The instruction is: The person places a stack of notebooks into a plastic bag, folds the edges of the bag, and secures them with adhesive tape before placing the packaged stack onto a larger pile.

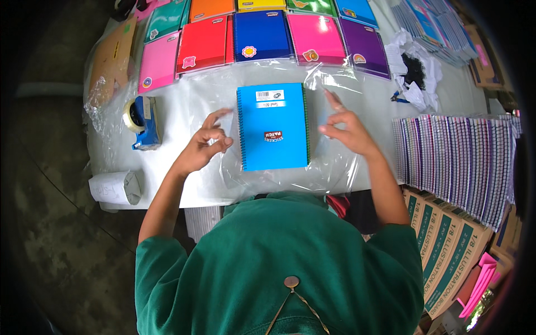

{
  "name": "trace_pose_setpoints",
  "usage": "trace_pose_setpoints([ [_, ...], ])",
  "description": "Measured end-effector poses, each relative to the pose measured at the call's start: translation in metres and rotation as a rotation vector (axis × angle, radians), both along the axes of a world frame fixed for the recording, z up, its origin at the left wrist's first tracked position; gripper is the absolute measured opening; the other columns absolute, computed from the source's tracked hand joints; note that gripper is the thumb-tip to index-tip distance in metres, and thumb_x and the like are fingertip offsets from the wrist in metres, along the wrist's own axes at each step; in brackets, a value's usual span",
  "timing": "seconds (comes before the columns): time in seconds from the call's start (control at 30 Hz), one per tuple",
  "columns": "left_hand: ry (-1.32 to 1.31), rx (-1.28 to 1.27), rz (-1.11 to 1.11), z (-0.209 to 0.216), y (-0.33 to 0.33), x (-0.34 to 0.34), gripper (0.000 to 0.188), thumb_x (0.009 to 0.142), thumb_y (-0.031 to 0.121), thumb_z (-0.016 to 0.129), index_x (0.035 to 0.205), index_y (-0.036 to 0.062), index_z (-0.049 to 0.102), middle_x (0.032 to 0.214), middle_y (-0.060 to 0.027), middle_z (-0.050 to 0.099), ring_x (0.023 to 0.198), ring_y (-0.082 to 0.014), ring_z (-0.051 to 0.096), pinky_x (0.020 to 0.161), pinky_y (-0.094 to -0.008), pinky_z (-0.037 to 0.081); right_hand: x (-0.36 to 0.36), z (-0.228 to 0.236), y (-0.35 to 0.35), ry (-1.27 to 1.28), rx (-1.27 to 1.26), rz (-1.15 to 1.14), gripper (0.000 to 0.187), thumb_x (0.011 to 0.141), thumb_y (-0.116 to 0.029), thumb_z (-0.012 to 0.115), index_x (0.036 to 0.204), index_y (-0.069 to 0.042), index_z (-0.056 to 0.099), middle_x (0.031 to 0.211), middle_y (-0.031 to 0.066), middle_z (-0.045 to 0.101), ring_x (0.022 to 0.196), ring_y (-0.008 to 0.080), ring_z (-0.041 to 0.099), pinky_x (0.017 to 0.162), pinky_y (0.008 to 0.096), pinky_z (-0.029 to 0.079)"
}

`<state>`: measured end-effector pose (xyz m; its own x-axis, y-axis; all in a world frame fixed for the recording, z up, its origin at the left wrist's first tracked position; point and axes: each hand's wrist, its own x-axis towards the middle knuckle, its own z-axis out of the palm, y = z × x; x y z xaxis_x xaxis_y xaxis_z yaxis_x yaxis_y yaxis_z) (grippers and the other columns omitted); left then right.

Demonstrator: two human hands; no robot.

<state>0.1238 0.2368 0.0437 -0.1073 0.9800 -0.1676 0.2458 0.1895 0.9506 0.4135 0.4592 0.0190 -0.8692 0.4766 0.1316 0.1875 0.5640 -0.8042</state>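
A blue spiral notebook (272, 125) lies on the table in front of me, its label upside down to me; more coiled edges show under its right side, so it seems to be a stack. Clear plastic film (329, 167) spreads beneath and around it. To the left of the notebook hovers my left hand (205, 144), fingers loosely bent and apart, nothing visible in them. My right hand (352, 131) is on the other side, index finger stretched out and thumb apart from it, also without anything I can see. Neither hand touches the notebook.
Rows of colourful notebooks (262, 36) fill the far side. A blue tape dispenser (147, 123) and a white wrapped bundle (115, 187) are at left. Crumpled white paper (421, 84), a long row of spiral-bound notebooks (455, 162) and cardboard boxes (446, 245) stand at right.
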Motion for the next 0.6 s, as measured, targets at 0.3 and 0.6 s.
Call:
trace_pose_setpoints([
  [0.3,0.511,0.149,0.025,-0.056,0.032,0.105,0.016,0.084,0.022,0.057,0.082,0.0065,0.060,0.150,-0.0198,0.007,0.139,-0.0373,-0.001,0.109,-0.0484,-0.003,-0.061,-0.047,-0.107,0.443,-0.528,-0.289,0.023,0.080,-0.013,0.054,0.062,-0.002,0.047,0.145,0.0220,0.023,0.137,0.0285,0.020,0.106,0.0394,0.018],
  [0.6,-0.391,-0.092,-0.042,-0.037,0.052,0.021,0.062,0.081,0.020,0.053,0.138,0.0057,0.032,0.138,-0.0208,0.036,0.127,-0.0269,0.038,0.102,-0.0381,0.031,-0.085,-0.045,-0.118,-0.102,0.204,-0.290,0.028,0.084,-0.024,0.057,0.068,-0.002,0.059,0.146,0.0233,0.018,0.136,0.0401,0.014,0.109,0.0503,0.009],
])
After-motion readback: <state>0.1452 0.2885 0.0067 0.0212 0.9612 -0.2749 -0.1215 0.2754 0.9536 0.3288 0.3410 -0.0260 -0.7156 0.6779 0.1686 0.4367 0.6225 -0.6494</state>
